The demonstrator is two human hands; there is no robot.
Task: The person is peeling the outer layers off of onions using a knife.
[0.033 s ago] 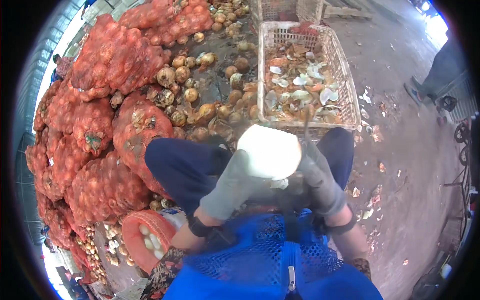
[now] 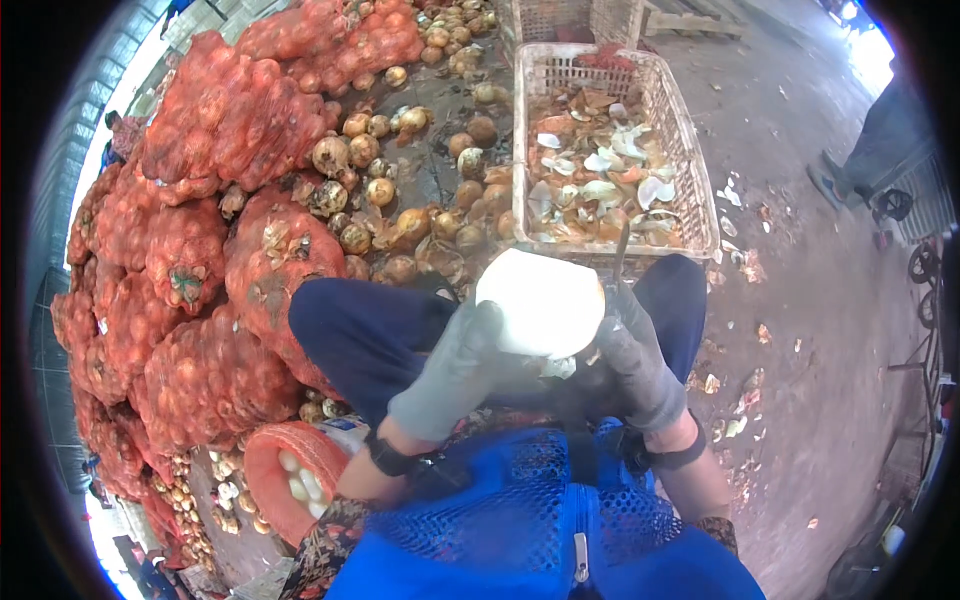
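A large peeled white onion [image 2: 540,302] is held over my lap in my gloved left hand [image 2: 462,355], whose fingers wrap its left side and underside. My gloved right hand [image 2: 640,362] closes on a small knife [image 2: 622,246] with a thin dark blade that points up and away from me. Its fingers lie against the onion's right side; the knife's handle is hidden in the glove. A loose flap of white onion skin [image 2: 559,368] hangs under the onion. Both gloves are grey.
Ahead stands a plastic crate [image 2: 708,215] with onion peels in it. Loose unpeeled onions [image 2: 380,191] lie left of it, beside stacked red mesh sacks [image 2: 215,365]. At lower left, a red tub [image 2: 268,480] holds peeled onions. A person [image 2: 880,150] stands at far right.
The knife blade has tilted slightly to the right and shows more sharply. My left wrist has shifted a little to the left. The onion stays in nearly the same place.
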